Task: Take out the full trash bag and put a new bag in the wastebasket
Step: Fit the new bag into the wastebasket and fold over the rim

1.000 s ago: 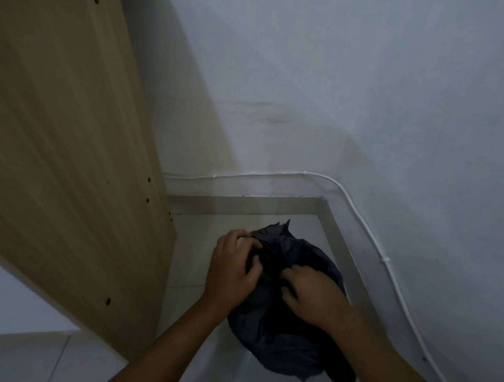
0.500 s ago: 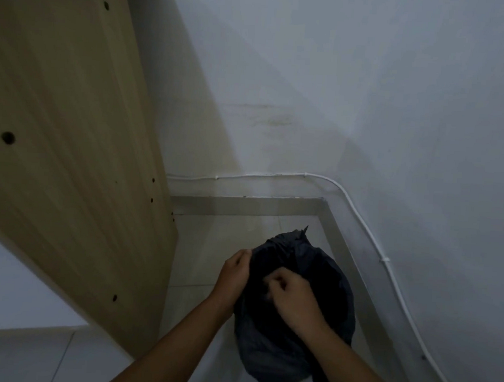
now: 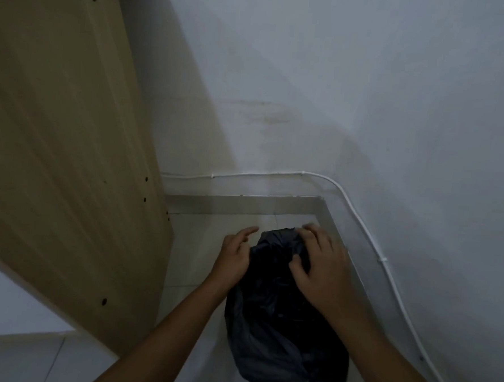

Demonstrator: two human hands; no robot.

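Note:
A black trash bag (image 3: 272, 325) hangs bunched in the floor corner between my two hands. My left hand (image 3: 235, 254) sits against the bag's left side with its fingers stretched out toward the wall. My right hand (image 3: 320, 263) lies over the bag's gathered top, fingers spread and blurred at the tips, thumb pressing into the plastic. No wastebasket shows; whatever is under the bag is hidden.
A tall wooden panel (image 3: 64, 150) with drilled holes stands close on the left. White walls meet in a corner, with a white cable (image 3: 360, 227) clipped above a grey skirting (image 3: 244, 205). The pale tiled floor (image 3: 194, 246) runs between the panel and the bag.
Both hands were pinching and working the bag's neck together. They have since moved apart and their fingers have straightened. The view has tilted slightly.

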